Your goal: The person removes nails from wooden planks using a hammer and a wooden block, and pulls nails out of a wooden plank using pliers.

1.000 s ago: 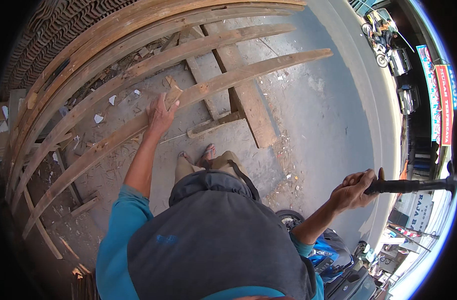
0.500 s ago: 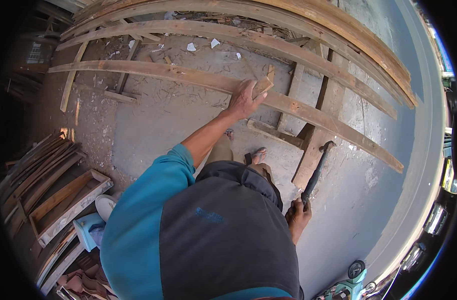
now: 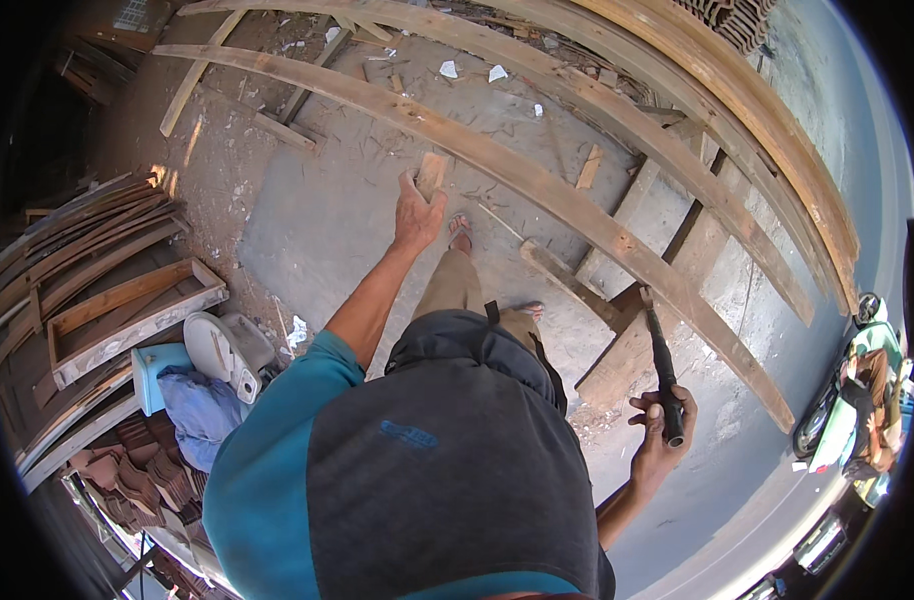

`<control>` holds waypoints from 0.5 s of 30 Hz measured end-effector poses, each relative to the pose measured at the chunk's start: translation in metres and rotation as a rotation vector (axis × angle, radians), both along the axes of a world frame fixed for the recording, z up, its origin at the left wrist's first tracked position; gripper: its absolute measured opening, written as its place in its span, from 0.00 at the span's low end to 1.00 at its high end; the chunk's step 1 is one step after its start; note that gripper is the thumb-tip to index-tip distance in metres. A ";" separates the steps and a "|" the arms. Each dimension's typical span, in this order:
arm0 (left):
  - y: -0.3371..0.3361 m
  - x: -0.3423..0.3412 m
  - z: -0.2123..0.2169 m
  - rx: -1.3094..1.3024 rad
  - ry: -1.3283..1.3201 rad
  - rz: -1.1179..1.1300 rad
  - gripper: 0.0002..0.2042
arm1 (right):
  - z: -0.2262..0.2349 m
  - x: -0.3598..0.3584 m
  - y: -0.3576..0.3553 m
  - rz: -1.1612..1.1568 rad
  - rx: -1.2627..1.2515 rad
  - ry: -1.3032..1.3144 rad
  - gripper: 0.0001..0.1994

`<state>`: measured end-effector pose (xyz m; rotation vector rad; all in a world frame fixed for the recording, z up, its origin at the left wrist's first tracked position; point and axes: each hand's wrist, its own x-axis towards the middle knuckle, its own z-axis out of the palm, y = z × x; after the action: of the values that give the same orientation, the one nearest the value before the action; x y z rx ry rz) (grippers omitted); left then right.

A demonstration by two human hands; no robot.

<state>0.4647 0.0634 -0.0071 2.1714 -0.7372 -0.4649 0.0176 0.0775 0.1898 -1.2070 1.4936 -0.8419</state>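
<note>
My left hand (image 3: pixel 417 217) is closed round a short wooden block (image 3: pixel 433 172), whose upper end sticks out past the fingers. It is held on the near side of a long timber beam (image 3: pixel 537 190), apart from it. At the right, my right hand (image 3: pixel 657 445) grips a hammer (image 3: pixel 661 350) by the lower part of its black handle. The hammer's head points away from me, close to the beam's near edge. Beneath the beam's right part lies a wide plank (image 3: pixel 617 365) that carries it.
More long beams (image 3: pixel 587 85) run across beyond the first. A small offcut (image 3: pixel 590 166) and wood scraps lie on the concrete floor (image 3: pixel 327 215). Stacked boards, a wooden frame (image 3: pixel 212 290) and a grey toilet seat (image 3: pixel 212 345) are at left. A green motorbike (image 3: pixel 874 345) is at far right.
My left hand has drawn the wooden block off the beam, toward me and to the left. My right hand has moved right with the hammer. The view has shifted too.
</note>
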 end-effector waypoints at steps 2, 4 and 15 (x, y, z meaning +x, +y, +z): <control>-0.005 0.015 0.009 0.011 0.015 0.006 0.27 | 0.004 0.004 -0.019 0.087 -0.013 0.157 0.28; -0.005 0.032 0.007 0.020 0.035 0.008 0.27 | 0.027 0.028 -0.041 0.171 0.018 0.399 0.20; 0.007 0.118 -0.023 -0.201 0.112 -0.084 0.22 | 0.021 0.225 -0.158 0.218 -0.530 -0.230 0.26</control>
<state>0.5828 0.0708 -0.0302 1.9176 -0.7803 -0.5280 0.2423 -0.0808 0.2104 -1.5616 0.9570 -1.2231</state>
